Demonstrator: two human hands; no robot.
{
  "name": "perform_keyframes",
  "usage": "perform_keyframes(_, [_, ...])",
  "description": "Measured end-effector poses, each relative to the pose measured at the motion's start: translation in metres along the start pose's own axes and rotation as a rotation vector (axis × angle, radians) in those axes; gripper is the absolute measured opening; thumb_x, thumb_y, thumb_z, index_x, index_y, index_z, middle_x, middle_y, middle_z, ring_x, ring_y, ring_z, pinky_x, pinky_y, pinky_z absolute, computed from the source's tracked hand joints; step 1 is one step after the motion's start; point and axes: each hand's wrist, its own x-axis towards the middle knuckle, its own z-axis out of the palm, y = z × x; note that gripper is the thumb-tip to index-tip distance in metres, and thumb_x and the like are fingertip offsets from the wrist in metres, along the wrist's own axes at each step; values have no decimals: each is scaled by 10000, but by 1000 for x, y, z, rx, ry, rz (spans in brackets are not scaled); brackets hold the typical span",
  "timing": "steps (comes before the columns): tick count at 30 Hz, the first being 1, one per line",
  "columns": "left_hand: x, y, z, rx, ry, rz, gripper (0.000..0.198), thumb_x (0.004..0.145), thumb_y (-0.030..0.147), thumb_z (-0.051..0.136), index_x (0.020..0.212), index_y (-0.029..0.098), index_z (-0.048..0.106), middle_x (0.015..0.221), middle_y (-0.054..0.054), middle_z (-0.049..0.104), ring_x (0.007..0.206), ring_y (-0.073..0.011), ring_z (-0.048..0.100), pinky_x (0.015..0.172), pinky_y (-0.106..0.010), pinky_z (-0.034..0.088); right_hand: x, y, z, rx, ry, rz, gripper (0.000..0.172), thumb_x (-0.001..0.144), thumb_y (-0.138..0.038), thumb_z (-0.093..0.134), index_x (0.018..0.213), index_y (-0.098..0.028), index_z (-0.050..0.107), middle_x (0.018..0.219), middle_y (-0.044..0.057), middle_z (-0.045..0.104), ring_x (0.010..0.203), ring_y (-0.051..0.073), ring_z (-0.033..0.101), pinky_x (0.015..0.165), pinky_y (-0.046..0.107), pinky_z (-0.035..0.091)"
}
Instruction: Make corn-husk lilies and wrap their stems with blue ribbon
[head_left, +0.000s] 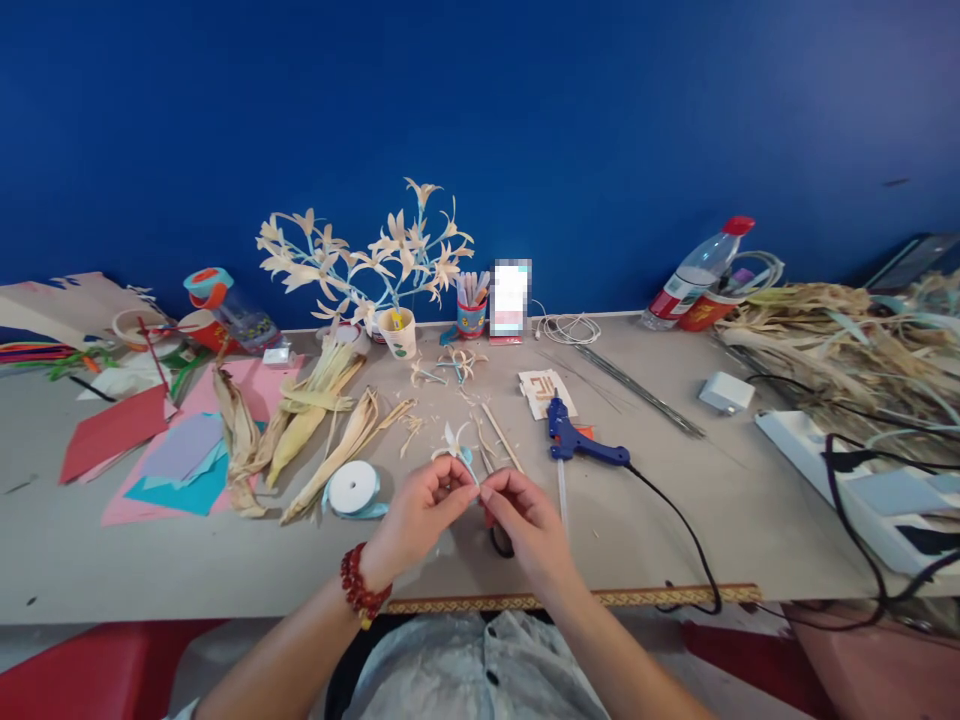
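My left hand and my right hand meet over the table's front middle, both pinched on a small corn-husk flower with a pale blue wrapped stem. The flower's petals stick up just above my fingertips. A red bead bracelet circles my left wrist. Black scissor handles peek out under my right hand. A roll of pale blue tape lies just left of my left hand.
A blue glue gun with black cord lies right of my hands. Corn husks and coloured paper cover the left. A husk-flower branch in a cup, a water bottle and a dried husk pile stand behind.
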Motion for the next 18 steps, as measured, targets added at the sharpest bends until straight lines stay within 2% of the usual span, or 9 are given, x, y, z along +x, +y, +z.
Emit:
perform_keyframes(3, [-4, -9, -3, -53, 29, -51, 167, 851, 315, 599, 796, 167, 545, 622, 60, 451, 498, -57, 333, 460, -189, 249, -3, -4, -11, -327, -62, -70, 269, 893, -445, 539, 844, -187, 598, 659, -11, 545, 559, 118, 478, 509, 217, 361])
perform_keyframes(6, [-7, -20, -8, -89, 52, -129, 193, 843, 335, 605, 785, 172, 519, 566, 75, 443, 450, -47, 313, 426, -181, 218, -9, -11, -28, -792, -34, -176, 261, 927, -423, 495, 862, -201, 615, 773, 25, 616, 622, 139, 537, 556, 236, 390])
perform_keyframes(8, [-8, -25, -11, -103, 54, -171, 204, 843, 348, 600, 789, 173, 509, 562, 72, 480, 413, -34, 303, 404, -178, 197, -14, -12, -38, -1004, -18, -204, 265, 938, -419, 474, 848, -206, 604, 810, 28, 634, 613, 141, 551, 566, 246, 391])
perform_keyframes(13, [-12, -28, -11, -143, 52, -161, 189, 853, 343, 577, 832, 163, 524, 643, 29, 598, 377, -14, 324, 399, -172, 209, -26, 5, -49, -1290, 16, -250, 285, 987, -347, 352, 875, -200, 568, 879, 49, 642, 651, 165, 624, 563, 259, 386])
perform_keyframes(18, [-17, -31, -8, -158, 56, -143, 169, 855, 324, 571, 853, 160, 533, 677, 15, 624, 388, -21, 353, 421, -175, 255, -33, 15, -50, -1397, 27, -272, 316, 1008, -316, 288, 843, -191, 528, 821, 48, 636, 580, 166, 622, 513, 271, 332])
